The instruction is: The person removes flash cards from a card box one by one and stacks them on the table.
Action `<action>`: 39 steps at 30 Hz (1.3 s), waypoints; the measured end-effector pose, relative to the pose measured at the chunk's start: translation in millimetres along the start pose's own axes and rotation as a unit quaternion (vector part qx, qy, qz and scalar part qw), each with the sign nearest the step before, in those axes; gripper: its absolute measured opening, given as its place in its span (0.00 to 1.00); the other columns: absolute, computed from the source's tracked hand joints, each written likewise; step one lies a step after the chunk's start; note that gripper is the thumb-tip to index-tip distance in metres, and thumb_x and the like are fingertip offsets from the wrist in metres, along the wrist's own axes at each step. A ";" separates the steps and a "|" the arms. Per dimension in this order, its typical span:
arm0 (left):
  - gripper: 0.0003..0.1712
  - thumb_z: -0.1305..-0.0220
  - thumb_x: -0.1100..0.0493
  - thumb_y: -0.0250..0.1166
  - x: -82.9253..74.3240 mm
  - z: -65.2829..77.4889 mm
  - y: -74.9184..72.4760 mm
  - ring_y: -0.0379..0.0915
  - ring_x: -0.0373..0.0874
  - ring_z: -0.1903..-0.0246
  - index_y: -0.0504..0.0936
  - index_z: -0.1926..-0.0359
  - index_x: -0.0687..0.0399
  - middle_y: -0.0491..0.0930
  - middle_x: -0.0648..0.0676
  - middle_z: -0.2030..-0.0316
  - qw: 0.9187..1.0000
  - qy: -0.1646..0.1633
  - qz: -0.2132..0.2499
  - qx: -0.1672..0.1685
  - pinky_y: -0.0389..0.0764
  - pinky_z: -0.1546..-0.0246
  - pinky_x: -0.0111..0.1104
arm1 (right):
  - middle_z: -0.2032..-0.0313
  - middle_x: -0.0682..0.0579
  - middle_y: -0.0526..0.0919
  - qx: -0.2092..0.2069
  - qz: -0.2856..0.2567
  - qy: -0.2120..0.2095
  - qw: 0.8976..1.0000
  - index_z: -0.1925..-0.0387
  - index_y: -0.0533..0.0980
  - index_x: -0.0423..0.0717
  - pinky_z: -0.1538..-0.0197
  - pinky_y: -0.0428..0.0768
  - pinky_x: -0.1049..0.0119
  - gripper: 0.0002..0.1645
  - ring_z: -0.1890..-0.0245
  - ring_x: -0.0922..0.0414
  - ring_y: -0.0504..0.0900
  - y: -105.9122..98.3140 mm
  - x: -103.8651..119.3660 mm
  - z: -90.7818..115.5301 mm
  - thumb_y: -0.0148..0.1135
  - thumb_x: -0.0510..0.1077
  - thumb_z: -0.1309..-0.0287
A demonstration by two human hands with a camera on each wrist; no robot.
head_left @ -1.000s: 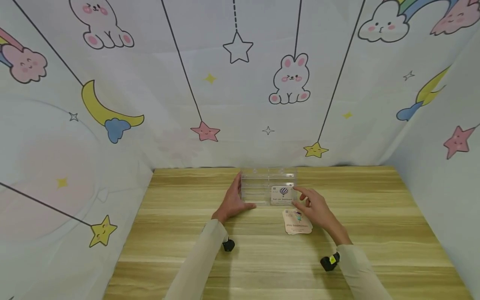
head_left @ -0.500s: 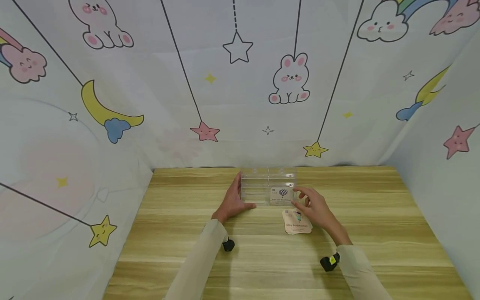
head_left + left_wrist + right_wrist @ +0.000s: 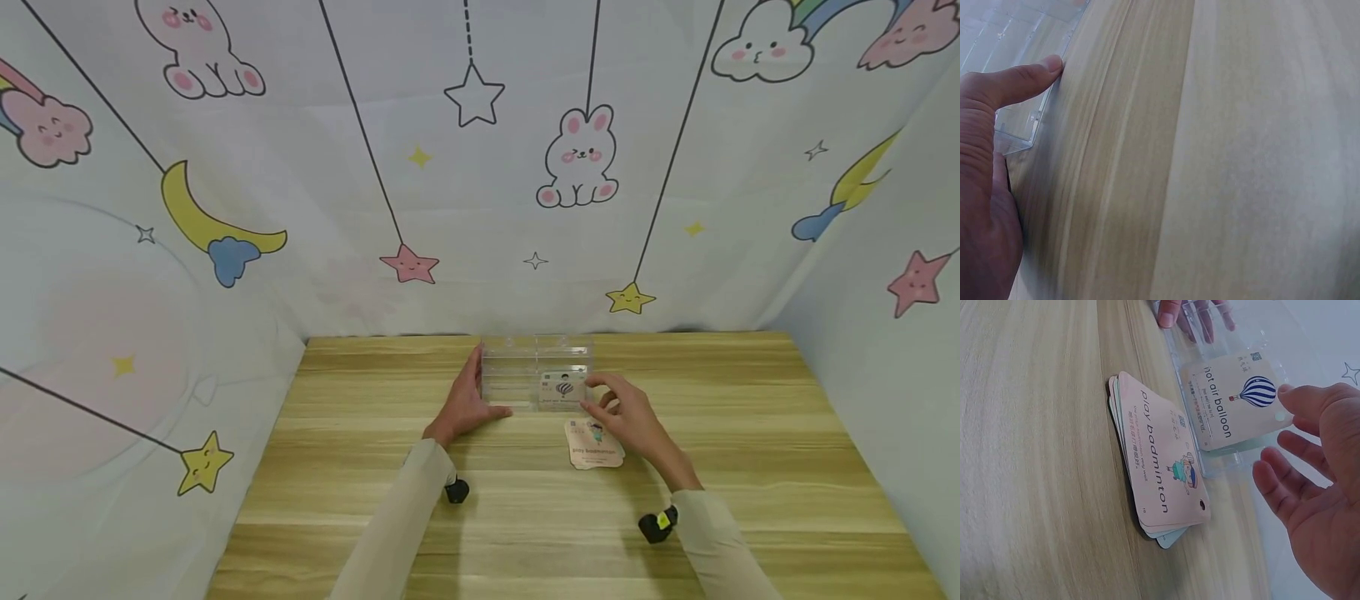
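Observation:
A clear plastic card rack [image 3: 510,383] stands at the back of the table. My left hand [image 3: 463,406] grips its left side, thumb on the front edge and fingers at the side; the left wrist view shows this thumb [image 3: 1029,78] too. In the rack's lower right compartment sits a hot air balloon card [image 3: 1241,400], with another card's top showing behind it in the head view. My right hand [image 3: 626,412] has thumb and index finger at that card's right side, the other fingers loosely bent. Before the rack lies a stack of cards [image 3: 1160,456], "play badminton" on top.
The wood-grain table [image 3: 360,517] runs back to a white curtain [image 3: 480,208] printed with stars, rabbits and clouds. More curtain hangs at both sides. Each wrist carries a small black camera, such as the one [image 3: 658,525] on the right.
The hot air balloon card has shifted slightly left and down, and the top of a card behind it now shows. My right fingers have moved slightly left with it. The left hand holds still.

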State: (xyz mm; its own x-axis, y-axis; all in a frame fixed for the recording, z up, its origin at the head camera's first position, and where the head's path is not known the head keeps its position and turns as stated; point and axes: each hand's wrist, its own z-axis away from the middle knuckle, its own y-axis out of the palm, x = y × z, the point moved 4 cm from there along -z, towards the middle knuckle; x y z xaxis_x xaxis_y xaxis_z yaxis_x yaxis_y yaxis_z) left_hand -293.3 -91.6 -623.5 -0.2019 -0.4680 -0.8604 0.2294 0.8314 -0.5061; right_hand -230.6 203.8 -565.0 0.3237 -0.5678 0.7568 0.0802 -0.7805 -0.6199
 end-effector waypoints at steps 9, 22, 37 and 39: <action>0.79 0.54 0.52 0.87 2.2 -0.7 1.1 0.47 0.48 0.21 0.37 0.16 0.47 0.44 0.54 0.18 1.000 0.007 -0.002 0.000 0.57 0.24 0.38 | 0.46 0.41 0.82 0.013 -0.052 0.017 0.998 0.42 0.75 0.41 0.56 0.88 0.57 0.20 0.56 0.49 0.85 6.5 -0.8 0.0 0.69 0.42 0.31; 0.80 0.55 0.52 0.88 0.9 -1.7 2.3 0.48 0.46 0.21 0.37 0.16 0.47 0.45 0.54 0.18 1.000 0.001 -0.001 0.000 0.57 0.24 0.36 | 0.50 0.52 0.84 0.016 -0.037 -0.012 0.999 0.45 0.82 0.47 0.64 0.84 0.64 0.15 0.62 0.55 0.80 10.0 0.6 -5.8 0.69 0.44 0.31; 0.80 0.54 0.52 0.88 1.9 -1.8 0.8 0.47 0.45 0.21 0.37 0.16 0.45 0.44 0.51 0.18 1.000 -0.011 -0.006 0.002 0.56 0.25 0.34 | 0.44 0.45 0.84 -0.017 -0.020 -0.047 0.999 0.41 0.81 0.44 0.61 0.86 0.61 0.22 0.56 0.50 0.82 -8.6 15.1 -9.5 0.72 0.37 0.36; 0.79 0.54 0.52 0.87 2.2 -1.9 0.4 0.47 0.44 0.21 0.37 0.16 0.45 0.44 0.51 0.17 1.000 -0.012 -0.005 0.003 0.56 0.25 0.33 | 0.42 0.44 0.83 -0.017 -0.024 -0.044 0.999 0.40 0.80 0.44 0.58 0.87 0.59 0.23 0.55 0.48 0.84 -10.6 15.2 -8.2 0.71 0.36 0.36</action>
State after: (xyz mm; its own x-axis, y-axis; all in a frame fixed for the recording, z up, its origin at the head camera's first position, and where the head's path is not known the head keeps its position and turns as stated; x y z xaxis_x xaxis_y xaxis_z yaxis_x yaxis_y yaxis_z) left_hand -295.5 -91.8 -625.4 -0.1818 -0.4828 -0.8567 0.2330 0.8252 -0.5145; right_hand -234.3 201.2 -545.2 0.4018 -0.5052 0.7637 0.0670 -0.8156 -0.5747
